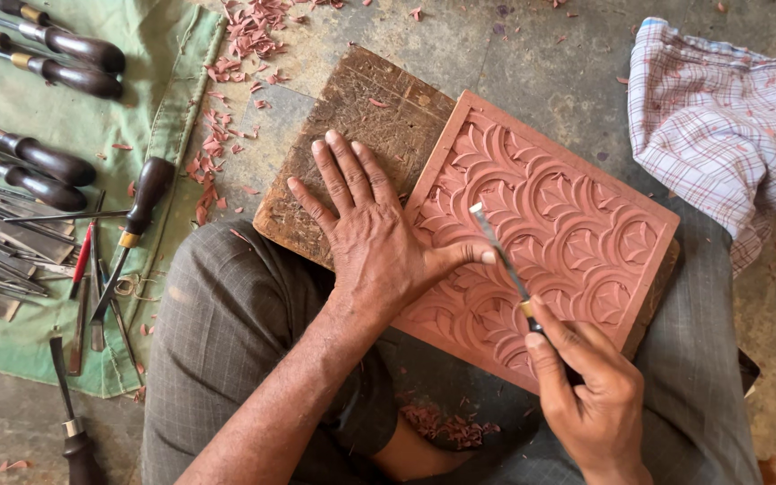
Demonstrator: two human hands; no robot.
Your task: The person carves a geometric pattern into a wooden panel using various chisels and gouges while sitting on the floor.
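A reddish wooden panel [577,224] carved with a leaf-and-arch pattern rests tilted across my lap, partly on a worn brown wooden block [352,117]. My left hand [370,233] lies flat with fingers spread over the block and the panel's left edge, its thumb touching the blade of a chisel. My right hand [586,386] grips the chisel [500,256] by its handle near the panel's lower edge. The metal blade points up-left, with its tip on the carving near the panel's middle.
A green cloth [20,350] at left holds several dark-handled chisels [56,45] and thin metal tools. Reddish wood shavings [226,99] lie scattered on the concrete floor. A checked cloth [729,126] is bunched at upper right. My grey trousers [226,332] fill the lower middle.
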